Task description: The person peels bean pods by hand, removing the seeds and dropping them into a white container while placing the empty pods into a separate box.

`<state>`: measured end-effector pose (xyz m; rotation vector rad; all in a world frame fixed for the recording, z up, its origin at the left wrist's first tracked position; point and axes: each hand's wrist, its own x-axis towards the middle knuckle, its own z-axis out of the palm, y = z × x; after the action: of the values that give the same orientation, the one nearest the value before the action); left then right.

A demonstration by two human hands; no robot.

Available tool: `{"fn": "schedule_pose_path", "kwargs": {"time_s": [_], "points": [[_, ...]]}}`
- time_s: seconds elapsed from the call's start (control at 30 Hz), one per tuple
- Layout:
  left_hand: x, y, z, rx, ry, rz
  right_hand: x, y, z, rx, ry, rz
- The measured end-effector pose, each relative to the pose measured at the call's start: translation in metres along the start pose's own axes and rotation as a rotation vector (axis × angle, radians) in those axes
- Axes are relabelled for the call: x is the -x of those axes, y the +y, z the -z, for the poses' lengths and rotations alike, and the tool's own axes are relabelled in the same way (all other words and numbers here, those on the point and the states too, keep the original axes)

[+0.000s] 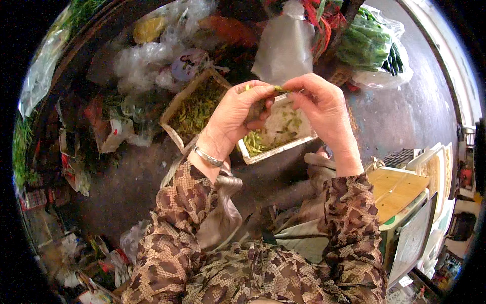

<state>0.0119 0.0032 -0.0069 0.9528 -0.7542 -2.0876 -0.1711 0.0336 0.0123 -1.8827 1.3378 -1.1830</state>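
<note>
My left hand (237,108), with a metal bangle (208,156) at the wrist, pinches one end of a small green plant piece (280,88), perhaps a pod. The fingertips of my right hand (322,106) grip its other end. Another bit of green shows between my left fingers. Below both hands sits a white foam box (283,153). Green pieces (253,142) are heaped in its near left corner, and smaller bits (291,123) lie scattered on its floor. Left of it, partly behind my left forearm, a second box (172,133) holds many green pieces (195,108).
A grey-white plastic bag (284,47) stands beyond the boxes. Bagged leafy greens (364,45) lie at the back right, and clear plastic bags (140,62) crowd the back left. A wooden board (400,188) tops a cabinet by my right arm. Dark floor (125,193) stretches left.
</note>
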Motion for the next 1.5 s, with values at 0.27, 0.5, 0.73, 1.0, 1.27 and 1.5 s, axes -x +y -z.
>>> {"fn": "schedule_pose_path", "kwargs": {"time_s": [0.27, 0.5, 0.73, 1.0, 1.27, 1.5], "points": [[0.003, 0.001, 0.004, -0.062, -0.023, -0.033, 0.002, -0.001, -0.003, 0.263, -0.03, 0.097], [-0.002, -0.011, 0.006, 0.088, 0.033, -0.108, 0.006, -0.002, -0.019, 0.152, 0.039, 0.053], [0.003, -0.007, -0.002, 0.064, 0.092, -0.089, 0.005, -0.005, -0.025, -0.034, 0.058, -0.121], [0.005, -0.002, -0.001, 0.025, 0.107, -0.084, 0.002, -0.004, -0.026, -0.441, -0.001, -0.364], [0.007, -0.009, 0.003, -0.098, 0.018, -0.166, -0.002, -0.002, -0.02, -0.623, -0.144, -0.525], [0.008, -0.009, -0.007, -0.133, 0.046, -0.171, -0.001, 0.006, -0.018, -0.308, -0.152, -0.401]]}}
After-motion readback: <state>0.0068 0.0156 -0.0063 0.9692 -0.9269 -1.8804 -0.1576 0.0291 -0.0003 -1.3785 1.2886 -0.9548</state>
